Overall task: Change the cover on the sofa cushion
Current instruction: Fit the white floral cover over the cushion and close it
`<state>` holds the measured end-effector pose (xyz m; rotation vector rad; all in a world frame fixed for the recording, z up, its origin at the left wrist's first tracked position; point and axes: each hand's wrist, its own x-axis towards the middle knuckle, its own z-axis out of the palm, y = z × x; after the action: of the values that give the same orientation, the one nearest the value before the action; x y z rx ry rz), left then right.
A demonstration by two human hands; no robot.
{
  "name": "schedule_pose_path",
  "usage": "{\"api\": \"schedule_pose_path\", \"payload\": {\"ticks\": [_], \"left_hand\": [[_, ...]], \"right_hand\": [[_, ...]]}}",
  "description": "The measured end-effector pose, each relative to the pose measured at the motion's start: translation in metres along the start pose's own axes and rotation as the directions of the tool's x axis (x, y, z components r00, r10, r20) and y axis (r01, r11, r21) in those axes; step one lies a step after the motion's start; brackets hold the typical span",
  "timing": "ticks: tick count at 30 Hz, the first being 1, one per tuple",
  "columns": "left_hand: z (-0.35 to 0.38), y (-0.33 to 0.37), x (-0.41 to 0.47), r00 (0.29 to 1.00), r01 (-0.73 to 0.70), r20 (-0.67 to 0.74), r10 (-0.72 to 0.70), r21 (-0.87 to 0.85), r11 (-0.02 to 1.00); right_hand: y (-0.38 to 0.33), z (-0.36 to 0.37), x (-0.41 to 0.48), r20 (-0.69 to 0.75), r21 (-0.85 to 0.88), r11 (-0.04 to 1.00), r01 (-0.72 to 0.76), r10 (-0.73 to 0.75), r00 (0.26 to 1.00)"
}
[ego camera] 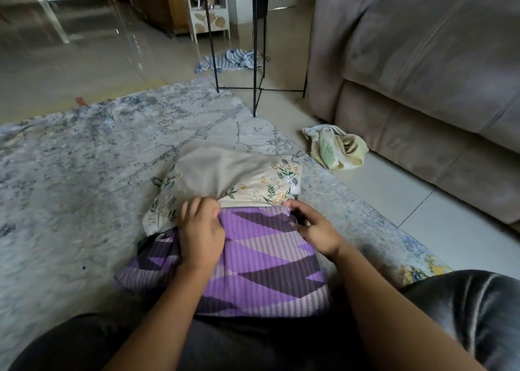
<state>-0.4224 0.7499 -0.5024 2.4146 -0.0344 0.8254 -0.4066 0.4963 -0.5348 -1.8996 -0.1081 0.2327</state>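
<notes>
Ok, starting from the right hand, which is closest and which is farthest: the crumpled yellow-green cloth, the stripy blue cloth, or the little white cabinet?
From the right hand, in the head view:
1. Crumpled yellow-green cloth, on the tiles beside the sofa, just ahead and to the right.
2. Stripy blue cloth, farther off on the floor, under the black metal stand.
3. Little white cabinet, farthest, at the back.

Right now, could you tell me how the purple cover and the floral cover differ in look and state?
The purple cover shows bold dark and pale triangles on ribbed cloth; the floral cover is beige with small leaf and flower sprigs. The purple one lies nearer the person, gripped by the left hand and right hand; the floral one lies beyond, partly folded back. Both rest on the rug.
</notes>
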Motion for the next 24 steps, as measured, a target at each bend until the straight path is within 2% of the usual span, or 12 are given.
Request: {"api": "schedule_pose_path", "payload": {"ticks": [2,4,8,10,12,16,19,24], "left_hand": [[-0.009,0.002,0.003,1.000,-0.003,-0.017,0.002,-0.038,0.999],[-0.013,0.014,0.003,0.994,-0.011,0.113,0.012,-0.007,1.000],[-0.007,0.042,-0.003,0.914,-0.150,0.396,0.093,0.115,0.982],[0.005,0.053,-0.001,0.851,-0.226,0.519,0.082,0.221,0.949],[0.021,0.061,0.000,0.800,-0.283,0.599,0.043,0.312,0.907],[0.043,0.064,0.008,0.786,-0.303,0.618,0.030,0.342,0.890],[0.050,0.061,0.012,0.783,-0.293,0.618,0.074,0.260,0.920],[0.031,0.058,0.023,0.801,-0.200,0.596,0.050,0.189,0.961]], "right_hand": [[-0.002,0.004,0.004,0.048,-0.029,1.000,-0.011,0.013,0.999],[0.002,0.009,0.009,0.061,-0.093,0.996,-0.006,0.012,0.998],[0.011,0.021,0.012,-0.114,-0.064,0.996,0.061,-0.068,0.991],[0.019,0.029,0.016,-0.204,-0.064,0.995,0.075,-0.087,0.975],[0.028,0.033,0.023,-0.216,-0.080,0.996,0.049,-0.065,0.974],[0.019,0.036,0.032,-0.179,-0.148,0.988,-0.036,0.009,0.984],[0.018,0.038,0.036,-0.216,-0.118,0.991,0.069,-0.093,0.972],[-0.003,0.039,0.038,-0.238,0.003,0.989,0.147,-0.142,0.961]]}}
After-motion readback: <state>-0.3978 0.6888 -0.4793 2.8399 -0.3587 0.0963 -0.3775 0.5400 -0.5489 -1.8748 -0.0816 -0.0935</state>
